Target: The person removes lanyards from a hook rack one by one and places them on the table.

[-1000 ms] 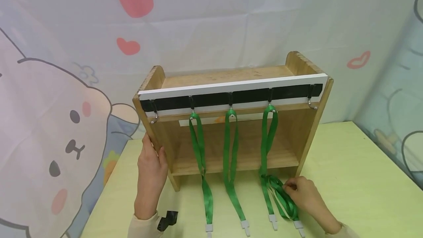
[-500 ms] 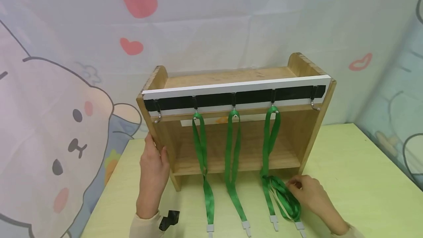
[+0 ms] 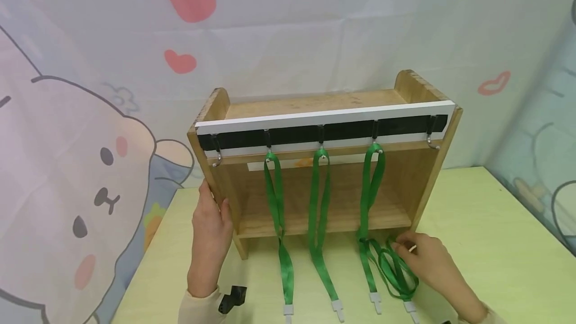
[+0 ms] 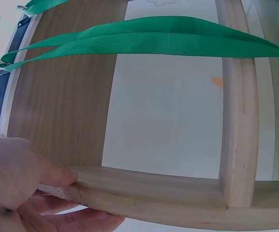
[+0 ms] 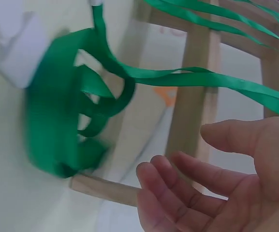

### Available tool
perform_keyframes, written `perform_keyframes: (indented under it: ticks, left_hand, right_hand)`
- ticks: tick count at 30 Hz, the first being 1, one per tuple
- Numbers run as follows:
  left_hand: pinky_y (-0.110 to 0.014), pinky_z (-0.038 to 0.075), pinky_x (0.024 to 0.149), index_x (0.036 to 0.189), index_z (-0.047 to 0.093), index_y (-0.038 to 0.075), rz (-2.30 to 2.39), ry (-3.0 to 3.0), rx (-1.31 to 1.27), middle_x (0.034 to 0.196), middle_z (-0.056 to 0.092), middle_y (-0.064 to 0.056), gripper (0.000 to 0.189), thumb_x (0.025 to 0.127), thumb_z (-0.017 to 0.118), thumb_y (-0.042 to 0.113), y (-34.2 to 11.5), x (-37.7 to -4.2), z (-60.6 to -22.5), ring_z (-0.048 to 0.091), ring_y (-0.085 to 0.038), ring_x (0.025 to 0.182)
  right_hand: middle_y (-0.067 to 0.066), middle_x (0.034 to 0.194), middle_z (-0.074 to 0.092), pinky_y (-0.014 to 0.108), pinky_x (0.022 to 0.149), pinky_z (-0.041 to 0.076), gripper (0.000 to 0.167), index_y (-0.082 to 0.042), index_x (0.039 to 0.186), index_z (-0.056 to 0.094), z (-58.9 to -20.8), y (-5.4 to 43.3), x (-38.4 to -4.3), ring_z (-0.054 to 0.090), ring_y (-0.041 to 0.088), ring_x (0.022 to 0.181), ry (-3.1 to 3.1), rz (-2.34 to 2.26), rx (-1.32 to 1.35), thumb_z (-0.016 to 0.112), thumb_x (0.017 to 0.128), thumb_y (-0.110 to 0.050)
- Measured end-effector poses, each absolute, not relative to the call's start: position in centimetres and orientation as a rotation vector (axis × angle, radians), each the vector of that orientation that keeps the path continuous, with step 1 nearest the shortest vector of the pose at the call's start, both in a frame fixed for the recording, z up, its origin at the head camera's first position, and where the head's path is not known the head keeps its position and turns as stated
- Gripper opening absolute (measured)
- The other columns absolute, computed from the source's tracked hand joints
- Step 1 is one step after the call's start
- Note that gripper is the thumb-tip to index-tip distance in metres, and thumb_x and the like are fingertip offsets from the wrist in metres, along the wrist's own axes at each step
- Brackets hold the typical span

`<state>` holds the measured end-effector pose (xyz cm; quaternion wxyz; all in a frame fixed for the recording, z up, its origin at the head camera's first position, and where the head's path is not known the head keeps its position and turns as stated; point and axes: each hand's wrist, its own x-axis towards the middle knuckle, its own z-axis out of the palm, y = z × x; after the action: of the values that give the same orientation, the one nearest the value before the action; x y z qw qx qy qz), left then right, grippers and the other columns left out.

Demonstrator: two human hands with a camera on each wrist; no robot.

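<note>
My left hand grips the left side panel of a wooden shelf. In the left wrist view its thumb lies on the panel's inner side and the fingers go behind. Three green lanyards hang from hooks on the shelf's front, their white clips low near the table. Beside the right one lies another green lanyard, loosely coiled. My right hand is right of that coil, fingertips close to it. In the right wrist view thumb and fingers stand apart around nothing, and the coil is clear of them.
A white strip with a black band carries the hooks. The far left hook and far right hook hold no lanyard. The shelf stands on a pale yellow table before a printed cloth.
The coiled lanyard has spread into looser loops. My right hand has shifted slightly up and right. My left hand keeps its grip on the shelf, and the head view has shifted a little.
</note>
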<state>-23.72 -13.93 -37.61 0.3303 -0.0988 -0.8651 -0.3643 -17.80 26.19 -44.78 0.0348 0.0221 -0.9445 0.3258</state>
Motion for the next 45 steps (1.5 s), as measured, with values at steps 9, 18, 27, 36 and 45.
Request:
perform_keyframes:
  ticks: [9,18,27,36,45]
  left_hand:
    - [-0.063,0.051,0.088,0.145,0.030,-0.013,-0.967,-2.260,-0.250,0.130,0.053,-0.037,0.056,0.095,0.055,-0.014,-13.9,-23.6,-37.6,0.059,-0.053,0.115]
    - [-0.062,0.052,0.089,0.145,0.030,-0.013,-0.974,-2.270,-0.252,0.131,0.052,-0.037,0.056,0.096,0.056,-0.013,-13.9,-23.7,-37.6,0.058,-0.053,0.116]
    - [-0.062,0.052,0.089,0.144,0.032,-0.013,-0.971,-2.258,-0.253,0.128,0.054,-0.037,0.055,0.095,0.057,-0.013,-14.0,-23.8,-37.7,0.059,-0.052,0.114]
    - [-0.061,0.052,0.088,0.145,0.031,-0.013,-0.984,-2.263,-0.260,0.131,0.052,-0.036,0.056,0.095,0.056,-0.014,-14.0,-23.9,-37.7,0.059,-0.052,0.115]
    - [-0.061,0.052,0.089,0.146,0.031,-0.014,-0.994,-2.273,-0.249,0.132,0.052,-0.036,0.056,0.095,0.056,-0.013,-14.1,-23.8,-37.7,0.059,-0.051,0.116]
  right_hand:
    - [0.002,0.088,0.071,0.033,0.062,0.054,0.014,-0.003,0.103,0.073,-41.4,25.4,-17.5,0.066,0.017,0.075,-2.705,0.904,0.203,0.068,0.097,-0.014]
    - [0.001,0.086,0.072,0.019,0.064,0.053,0.007,-0.002,0.099,0.073,-38.0,24.0,-17.2,0.065,0.012,0.074,-2.395,0.906,0.293,0.070,0.093,-0.003]
    - [0.011,0.093,0.073,0.007,0.075,0.047,0.017,0.004,0.103,0.071,-35.7,22.2,-18.0,0.059,-0.008,0.084,-2.048,0.989,0.323,0.072,0.087,0.008]
    - [0.014,0.099,0.071,0.011,0.077,0.048,0.029,0.004,0.112,0.070,-34.4,19.6,-18.9,0.061,-0.003,0.086,-1.876,1.115,0.324,0.076,0.084,0.008]
    - [0.015,0.096,0.072,0.010,0.070,0.050,0.026,0.005,0.109,0.071,-34.1,18.0,-19.6,0.063,-0.002,0.081,-1.825,1.187,0.277,0.078,0.084,0.006]
